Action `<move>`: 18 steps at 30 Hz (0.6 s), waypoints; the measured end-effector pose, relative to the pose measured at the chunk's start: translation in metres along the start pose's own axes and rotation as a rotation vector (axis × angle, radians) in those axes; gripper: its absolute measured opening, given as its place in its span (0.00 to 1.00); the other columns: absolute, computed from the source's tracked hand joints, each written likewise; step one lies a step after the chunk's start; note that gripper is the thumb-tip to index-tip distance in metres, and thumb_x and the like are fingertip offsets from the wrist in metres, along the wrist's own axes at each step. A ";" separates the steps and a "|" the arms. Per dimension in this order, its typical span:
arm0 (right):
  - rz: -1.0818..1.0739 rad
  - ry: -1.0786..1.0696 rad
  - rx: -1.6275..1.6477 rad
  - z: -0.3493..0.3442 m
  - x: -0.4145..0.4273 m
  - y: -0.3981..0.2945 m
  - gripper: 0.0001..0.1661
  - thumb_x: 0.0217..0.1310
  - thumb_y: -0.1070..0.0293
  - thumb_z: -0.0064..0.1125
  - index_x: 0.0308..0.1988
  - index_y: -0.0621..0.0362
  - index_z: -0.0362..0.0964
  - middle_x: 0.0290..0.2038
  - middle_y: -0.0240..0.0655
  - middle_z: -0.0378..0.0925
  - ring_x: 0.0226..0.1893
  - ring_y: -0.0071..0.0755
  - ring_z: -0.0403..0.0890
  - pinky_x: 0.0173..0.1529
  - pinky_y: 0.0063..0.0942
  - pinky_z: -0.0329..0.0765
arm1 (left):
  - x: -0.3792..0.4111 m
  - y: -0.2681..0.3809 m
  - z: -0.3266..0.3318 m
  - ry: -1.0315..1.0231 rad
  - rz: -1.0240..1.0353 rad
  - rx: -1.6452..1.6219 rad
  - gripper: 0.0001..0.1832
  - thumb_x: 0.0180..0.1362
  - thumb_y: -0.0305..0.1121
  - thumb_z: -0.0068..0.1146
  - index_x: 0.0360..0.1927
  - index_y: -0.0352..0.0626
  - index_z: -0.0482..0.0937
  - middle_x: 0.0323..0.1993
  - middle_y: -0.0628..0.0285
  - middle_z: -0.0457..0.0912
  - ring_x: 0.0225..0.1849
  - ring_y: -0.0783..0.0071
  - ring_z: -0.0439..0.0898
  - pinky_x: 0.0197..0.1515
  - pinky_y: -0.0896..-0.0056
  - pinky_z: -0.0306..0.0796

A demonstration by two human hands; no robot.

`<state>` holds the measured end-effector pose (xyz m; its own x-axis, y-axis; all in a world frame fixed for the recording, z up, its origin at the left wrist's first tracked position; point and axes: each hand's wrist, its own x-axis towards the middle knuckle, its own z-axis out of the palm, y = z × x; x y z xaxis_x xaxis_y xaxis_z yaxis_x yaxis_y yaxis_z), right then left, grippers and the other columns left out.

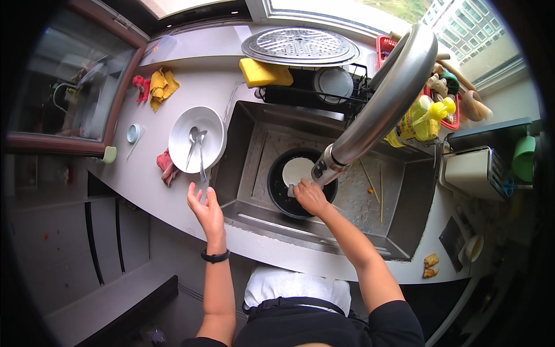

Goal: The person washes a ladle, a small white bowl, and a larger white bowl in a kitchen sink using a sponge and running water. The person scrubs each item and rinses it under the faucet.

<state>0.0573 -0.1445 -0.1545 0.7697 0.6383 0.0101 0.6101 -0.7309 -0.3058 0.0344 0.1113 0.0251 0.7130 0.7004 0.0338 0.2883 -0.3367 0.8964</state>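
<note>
My left hand (206,208) is raised just below the white bowl (177,134) on the counter, fingers apart and holding nothing. Two metal spoons (201,152) lie in that bowl. In the sink, a dark round pot (277,197) has a smaller whitish round dish (296,169) inside it. My right hand (308,195) reaches over the pot with bent fingers around a small greyish piece (292,191), perhaps a cloth or scrubber, at the dish's lower edge. The metal faucet head (325,171) is close above this hand and hides part of the pot.
Chopsticks (381,193) lie on the floor of the metal sink (401,195). Behind it are a yellow sponge (264,73), a black dish rack (295,93) and steamer plates (299,45). A yellow soap bottle (418,121) stands right of the arching faucet (390,91). A pink cloth (167,167) touches the bowl's side.
</note>
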 end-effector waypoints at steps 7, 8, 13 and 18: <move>0.216 0.042 0.242 -0.012 0.006 -0.008 0.07 0.43 0.75 0.58 0.28 0.61 0.69 0.29 0.44 0.75 0.38 0.49 0.76 0.37 0.42 0.76 | -0.089 -0.041 0.059 -0.572 -0.249 -0.381 0.18 0.67 0.31 0.50 0.58 0.37 0.67 0.55 0.59 0.74 0.56 0.71 0.73 0.56 0.73 0.67; 0.242 0.059 0.276 -0.019 0.007 -0.009 0.07 0.44 0.75 0.58 0.28 0.61 0.70 0.30 0.45 0.76 0.37 0.50 0.76 0.38 0.44 0.76 | -0.094 -0.056 0.076 -0.607 -0.384 -0.308 0.18 0.68 0.35 0.51 0.57 0.40 0.68 0.54 0.60 0.74 0.55 0.72 0.72 0.56 0.72 0.66; 0.404 0.084 0.555 -0.066 0.008 -0.021 0.10 0.48 0.69 0.60 0.31 0.62 0.70 0.34 0.50 0.78 0.37 0.57 0.77 0.39 0.48 0.75 | -0.085 -0.067 0.124 -0.741 -0.916 -0.381 0.22 0.63 0.54 0.54 0.52 0.51 0.72 0.49 0.66 0.75 0.50 0.74 0.71 0.56 0.63 0.62; 0.260 0.176 0.440 -0.080 -0.014 -0.035 0.11 0.42 0.73 0.62 0.30 0.61 0.71 0.31 0.45 0.77 0.35 0.51 0.76 0.35 0.47 0.75 | -0.078 -0.043 0.124 -0.832 -1.027 -0.399 0.22 0.59 0.57 0.57 0.48 0.54 0.77 0.42 0.66 0.78 0.44 0.70 0.74 0.50 0.59 0.70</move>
<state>0.0399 -0.1473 -0.0682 0.9277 0.3723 0.0284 0.2880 -0.6651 -0.6890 0.0455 -0.0070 -0.0705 0.5029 -0.1036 -0.8581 0.8117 0.3977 0.4277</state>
